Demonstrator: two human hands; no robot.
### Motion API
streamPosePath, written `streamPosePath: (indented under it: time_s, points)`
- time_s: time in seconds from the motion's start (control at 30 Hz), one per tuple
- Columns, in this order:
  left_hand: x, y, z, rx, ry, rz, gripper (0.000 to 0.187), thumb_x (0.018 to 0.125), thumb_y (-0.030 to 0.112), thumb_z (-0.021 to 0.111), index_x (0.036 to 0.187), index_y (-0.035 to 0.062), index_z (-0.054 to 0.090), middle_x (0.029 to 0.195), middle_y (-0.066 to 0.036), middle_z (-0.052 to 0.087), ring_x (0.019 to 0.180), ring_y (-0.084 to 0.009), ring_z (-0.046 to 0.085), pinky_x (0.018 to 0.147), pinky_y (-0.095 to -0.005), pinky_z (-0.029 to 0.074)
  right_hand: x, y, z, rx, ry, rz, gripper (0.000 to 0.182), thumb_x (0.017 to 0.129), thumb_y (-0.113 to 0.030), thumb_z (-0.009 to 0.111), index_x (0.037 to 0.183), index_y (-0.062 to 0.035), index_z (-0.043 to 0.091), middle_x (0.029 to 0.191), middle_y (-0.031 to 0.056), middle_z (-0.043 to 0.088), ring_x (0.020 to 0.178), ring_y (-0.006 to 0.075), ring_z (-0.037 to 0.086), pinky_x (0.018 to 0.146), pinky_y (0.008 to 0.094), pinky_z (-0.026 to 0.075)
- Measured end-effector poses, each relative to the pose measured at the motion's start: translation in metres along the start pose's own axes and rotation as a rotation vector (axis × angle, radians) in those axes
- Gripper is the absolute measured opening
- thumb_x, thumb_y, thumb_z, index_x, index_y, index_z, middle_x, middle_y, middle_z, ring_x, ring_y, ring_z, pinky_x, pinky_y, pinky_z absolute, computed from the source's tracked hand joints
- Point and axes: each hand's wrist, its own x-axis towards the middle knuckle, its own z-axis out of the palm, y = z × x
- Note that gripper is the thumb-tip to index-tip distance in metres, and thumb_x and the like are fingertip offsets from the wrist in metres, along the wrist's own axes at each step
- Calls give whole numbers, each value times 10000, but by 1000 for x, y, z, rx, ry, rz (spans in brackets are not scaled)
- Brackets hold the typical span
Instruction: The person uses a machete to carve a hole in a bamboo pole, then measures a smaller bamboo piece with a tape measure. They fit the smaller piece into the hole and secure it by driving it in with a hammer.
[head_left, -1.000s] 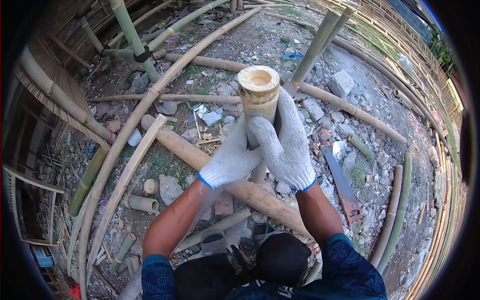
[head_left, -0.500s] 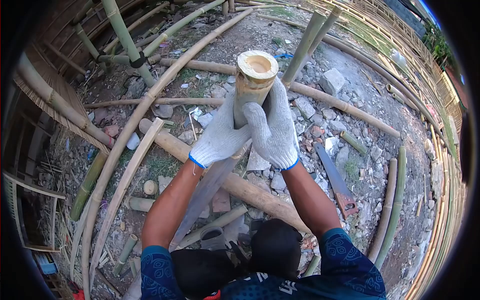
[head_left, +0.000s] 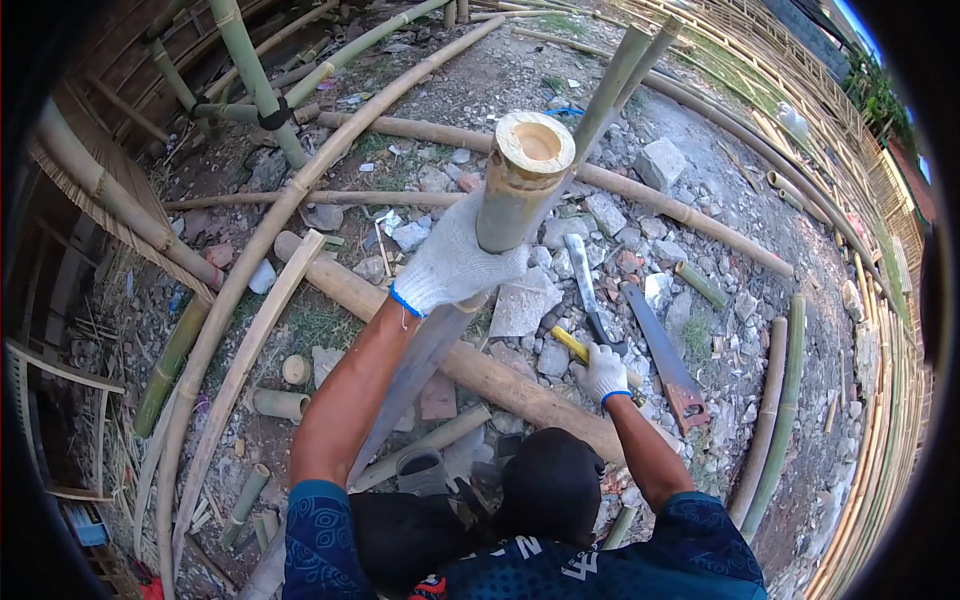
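A short, thick bamboo piece (head_left: 510, 212) with a pale ring-shaped top stands upright in the middle of the view. Around its lower part is my left hand (head_left: 460, 255), in a white knitted glove with a blue cuff. My right hand (head_left: 603, 374), gloved the same way, is low at the right, its fingers closed on a yellow handle (head_left: 570, 343). What that handle belongs to is hard to make out. Just above it lies a long blade with a dark handle (head_left: 581, 280). To the right, a handsaw (head_left: 665, 355) with a brown grip rests on the rubble.
A thick bamboo pole (head_left: 510, 382) crosses the ground below my hands. A wooden board (head_left: 410, 375) slants under my left arm. Rubble (head_left: 660, 163) is scattered ahead. Long poles (head_left: 330, 160) lie at the left, more at the far right. Two posts (head_left: 610, 95) rise behind the bamboo piece.
My right hand has left the bamboo piece, moved down and right, and closed on the yellow handle. The bamboo piece, still in my left hand, has shifted slightly right.
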Motion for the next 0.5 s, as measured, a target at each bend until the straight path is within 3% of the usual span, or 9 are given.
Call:
streamPosePath:
  time_s: [0.03, 0.13, 0.17, 0.27, 0.4, 0.43, 0.5]
  points:
    - [2, 3, 3, 3, 8, 13, 731, 784, 242, 903, 1391, 14, 564, 1245, -150, 715, 1145, -248, 693, 1037, -405, 546, -3, 18, 17, -24, 121, -91, 548, 904, -336, 756, 1342, -46, 600, 1224, 254, 651, 1120, 453, 667, 943, 559, 562]
    - [4, 4, 4, 0, -7, 4, 710, 776, 222, 904, 1368, 17, 571, 1254, -150, 707, 1148, -237, 685, 1028, -400, 547, 8, 32, 29, 42, 61, -33, 511, 909, -312, 734, 1327, -52, 594, 1136, 268, 687, 1020, 462, 705, 906, 576, 573]
    - [6, 4, 3, -2, -19, -3, 706, 773, 217, 904, 1363, 17, 572, 1258, -151, 703, 1151, -234, 681, 1025, -398, 546, 13, 33, 31, 37, 24, -34, 391, 934, -268, 684, 1259, -58, 628, 1068, 273, 725, 946, 450, 729, 886, 581, 573]
    - [7, 9, -2, -60, -10, -29, 704, 777, 227, 904, 1362, 17, 572, 1272, -154, 692, 1160, -232, 672, 1025, -394, 542, -6, 3, -30, 79, -94, -23, 309, 961, -246, 627, 1198, -52, 668, 1054, 271, 741, 1008, 431, 734, 883, 570, 570]
    - [11, -1, -9, -13, -1, -28, 681, 796, 237, 889, 1359, 14, 575, 1271, -150, 689, 1162, -237, 671, 1028, -394, 540, -45, -22, -102, 452, -146, 31, 479, 994, -453, 671, 1251, -52, 713, 1050, 203, 763, 1005, 309, 753, 921, 457, 558]
    - [12, 0, -11, -14, 0, -32, 674, 804, 239, 882, 1359, 14, 575, 1270, -147, 689, 1165, -237, 671, 1030, -392, 539, -54, -29, -123, 520, -71, -8, 496, 1012, -449, 687, 1297, -43, 704, 1002, 169, 753, 971, 236, 727, 902, 402, 551]
    - [11, 2, -10, -12, -11, -26, 675, 817, 246, 872, 1373, 12, 569, 1272, -144, 689, 1171, -236, 671, 1038, -389, 537, -59, -36, -154, 700, 159, -103, 404, 1030, -313, 690, 1305, -17, 693, 998, 162, 753, 942, 217, 713, 869, 380, 552]
